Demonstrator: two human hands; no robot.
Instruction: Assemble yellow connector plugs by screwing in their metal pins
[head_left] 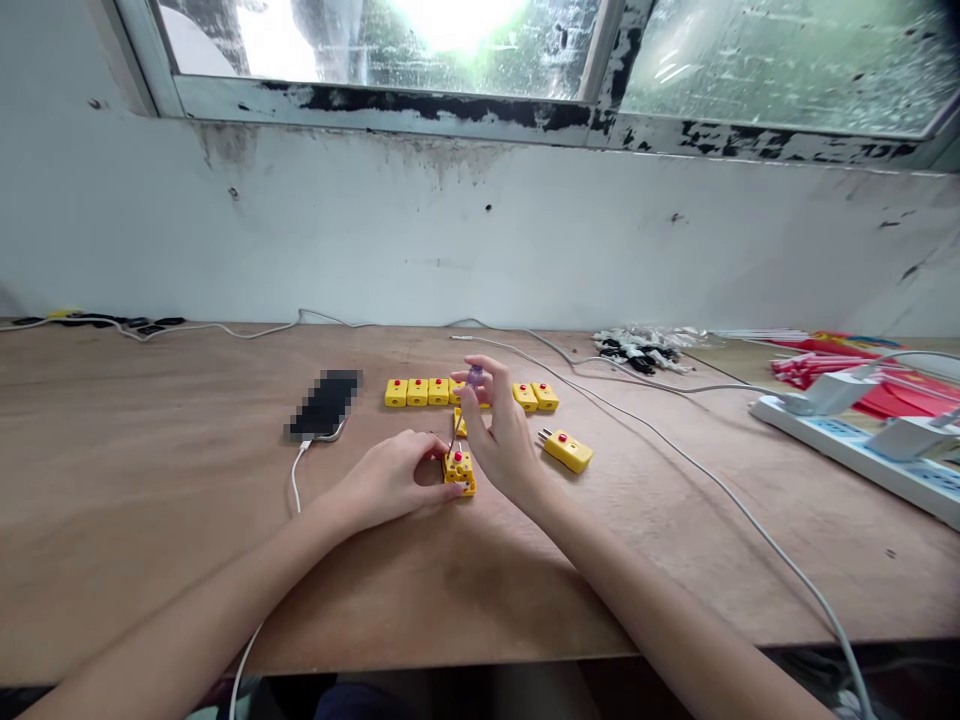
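Between its thumb and fingers, my left hand (405, 472) holds a small yellow block (460, 474) with a red button on top, resting on the table. My right hand (496, 425) is closed on the purple handle of a screwdriver (474, 377), whose thin shaft points down to the block. Just behind the block lies a yellow piece (460, 424), partly hidden by the shaft and my right hand. Farther back, several yellow blocks (418, 392) with red buttons stand in a row, its middle covered by my right hand. A yellow plug with metal pins (568, 451) lies to the right.
A phone (326, 405) with a white cable lies left on the wooden table (150, 480). White cables cross the back and right. A power strip (862, 455) with chargers, red items (892, 390) and a black-and-white pile (645, 350) are at the right, below a wall and window.
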